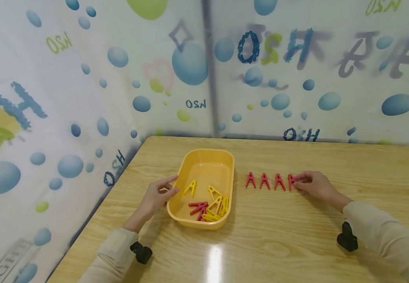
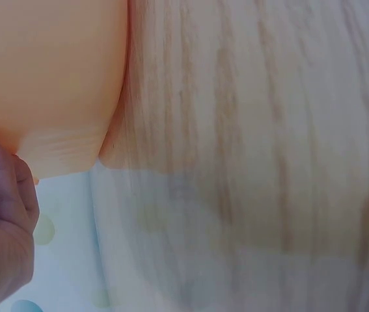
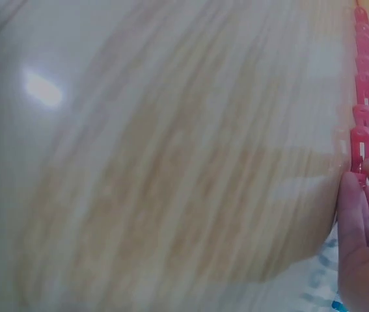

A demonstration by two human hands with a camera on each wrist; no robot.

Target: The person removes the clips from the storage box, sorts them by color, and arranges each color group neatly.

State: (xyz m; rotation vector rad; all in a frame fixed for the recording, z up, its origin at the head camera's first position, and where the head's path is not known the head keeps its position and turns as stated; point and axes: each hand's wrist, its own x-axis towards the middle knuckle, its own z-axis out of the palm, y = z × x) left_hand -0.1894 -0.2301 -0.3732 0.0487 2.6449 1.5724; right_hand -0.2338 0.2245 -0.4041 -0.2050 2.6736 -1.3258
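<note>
A yellow plastic tray (image 1: 204,157) stands on the wooden table, holding several yellow clothespins (image 1: 215,204) and a couple of red clothespins (image 1: 198,207). My left hand (image 1: 156,196) grips the tray's left rim between thumb and fingers; the left wrist view shows its curled fingers (image 2: 5,182) against the tray wall. To the tray's right, three red clothespins (image 1: 265,181) form a row, legs toward me. At the right end of that row my right hand (image 1: 315,185) pinches another red clothespin (image 3: 360,146), its thumb and fingertips covering part of it.
The wooden table (image 1: 278,243) runs back to a patterned curtain (image 1: 261,90) with blue bubbles and letters. Another stretch of curtain (image 1: 55,165) borders the table's left edge. A small black device (image 1: 141,252) sits by the left sleeve, another (image 1: 347,237) by the right.
</note>
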